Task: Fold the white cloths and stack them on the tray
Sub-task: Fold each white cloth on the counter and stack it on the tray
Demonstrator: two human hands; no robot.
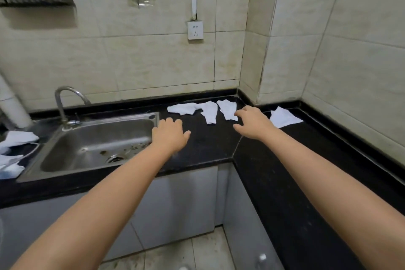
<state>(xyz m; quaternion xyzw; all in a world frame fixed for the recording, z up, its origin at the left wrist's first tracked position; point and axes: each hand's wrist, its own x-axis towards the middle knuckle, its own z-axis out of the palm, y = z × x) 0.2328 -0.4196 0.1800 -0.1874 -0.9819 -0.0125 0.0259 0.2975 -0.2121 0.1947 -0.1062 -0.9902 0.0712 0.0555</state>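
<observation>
Presently, no cloth in hand and no fold begun; judged step: reaching for the first cloth.

Far left, beside the steel sink (65,173): a loose heap of white cloths (15,140), crumpled, resting on the black counter (208,147). Behind the basin: a curved faucet (65,98). No tray visible anywhere in view; locate it before stacking.

Centre left: left hand (169,136) hovering low over the counter just past the sink's right edge, fingers spread and relaxed, holding nothing. Contact with the counter not determinable.

Along the back edge, three white cloths in a row: a crumpled cloth (182,108), a drooping middle cloth (210,113) touching it, and a narrow cloth (228,109) just beside.

Centre right: right hand (252,123) extended, fingers loosely curved, gripping nothing, fingertips (237,114) at or overlapping the near edge of the narrow cloth. Actual contact uncertain.

Far right, near the corner wall: a fourth cloth (285,117), lying flat, well apart from the row.

Recommended procedure, as judgement only:
- Pinch the narrow cloth at one corner, not mid-panel.
- Draw toward the bare counter between the hands.
- Spread flat with the left palm before folding.
- Align edges, then crease.
- Keep clear of the sink rim; thin fabric likely to slide or bunch.
</observation>
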